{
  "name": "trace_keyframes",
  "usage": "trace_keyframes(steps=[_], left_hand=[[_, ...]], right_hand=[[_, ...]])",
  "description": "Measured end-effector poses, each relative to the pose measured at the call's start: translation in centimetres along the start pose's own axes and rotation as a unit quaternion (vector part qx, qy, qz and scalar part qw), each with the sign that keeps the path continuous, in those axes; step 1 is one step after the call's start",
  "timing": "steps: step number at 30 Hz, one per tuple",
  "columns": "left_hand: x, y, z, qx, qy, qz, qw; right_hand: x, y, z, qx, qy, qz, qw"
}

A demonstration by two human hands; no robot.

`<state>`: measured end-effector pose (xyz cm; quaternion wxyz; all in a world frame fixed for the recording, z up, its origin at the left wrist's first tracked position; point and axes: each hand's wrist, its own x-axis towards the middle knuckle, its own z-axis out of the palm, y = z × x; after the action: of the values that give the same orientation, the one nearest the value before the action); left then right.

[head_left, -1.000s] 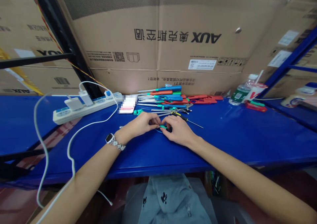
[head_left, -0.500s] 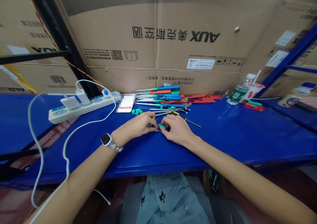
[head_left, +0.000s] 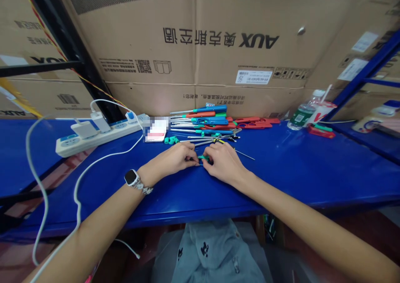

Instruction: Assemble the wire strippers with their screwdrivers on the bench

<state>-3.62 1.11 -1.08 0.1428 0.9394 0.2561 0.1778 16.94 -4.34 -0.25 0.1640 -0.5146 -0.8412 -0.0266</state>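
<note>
Tall matte cardboard printed with dark lettering backs the glossy blue worktop (head_left: pixel 281 166), where slim blue and orange-handled lighters (head_left: pixel 209 120) lie heaped behind the hands, beside a white power strip (head_left: pixel 106 137). At the near middle, the left hand (head_left: pixel 184 156) and right hand (head_left: pixel 220 160) face each other—each grip nearly closed, fingertips pinching at a small green piece (head_left: pixel 204 158) between them.

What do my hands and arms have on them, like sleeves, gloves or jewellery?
Your left wrist wears a watch with a dark squarish face, pale case and silvery, chunky-link band. Your right wrist is bare. No gloves, and no sleeves show on either forearm.
</note>
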Motion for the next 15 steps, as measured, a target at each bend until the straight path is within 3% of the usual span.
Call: trace_keyframes(steps=[8,15], left_hand=[[-0.5,0.6,-0.3,0.007,0.003,0.003,1.0],[-0.6,0.5,0.2,0.019,0.014,0.008,1.0]], right_hand=[[0.7,0.8,0.3,-0.016,0.009,-0.11,0.994],[0.5,0.9,0.8,0.032,0.023,-0.08,0.996]])
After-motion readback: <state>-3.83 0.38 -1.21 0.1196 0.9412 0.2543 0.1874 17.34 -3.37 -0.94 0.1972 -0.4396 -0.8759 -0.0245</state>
